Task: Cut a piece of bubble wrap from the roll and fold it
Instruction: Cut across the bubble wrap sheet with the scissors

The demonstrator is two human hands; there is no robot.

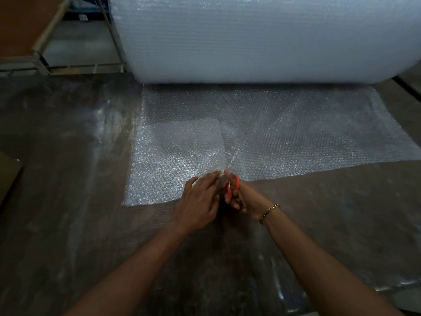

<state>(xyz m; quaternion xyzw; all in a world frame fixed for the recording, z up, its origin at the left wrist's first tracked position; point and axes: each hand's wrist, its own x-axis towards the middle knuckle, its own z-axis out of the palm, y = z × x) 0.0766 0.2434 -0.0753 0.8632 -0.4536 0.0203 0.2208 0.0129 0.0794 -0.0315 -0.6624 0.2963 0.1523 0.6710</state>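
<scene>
A huge roll of bubble wrap (262,37) lies across the back, with a sheet (296,133) unrolled from it toward me over the dark floor. The sheet's left part (173,156) shows a slit running away from its near edge. My right hand (241,197) grips red-handled scissors (233,187) at that near edge, blades pointing away along the slit. My left hand (200,201) lies with straight fingers on the wrap just left of the scissors, pressing it down.
A metal frame rack (45,62) stands at the back left beside a brown board (20,26). A cardboard corner (9,174) lies at the left edge. Clear plastic film (284,290) covers the dark floor near me.
</scene>
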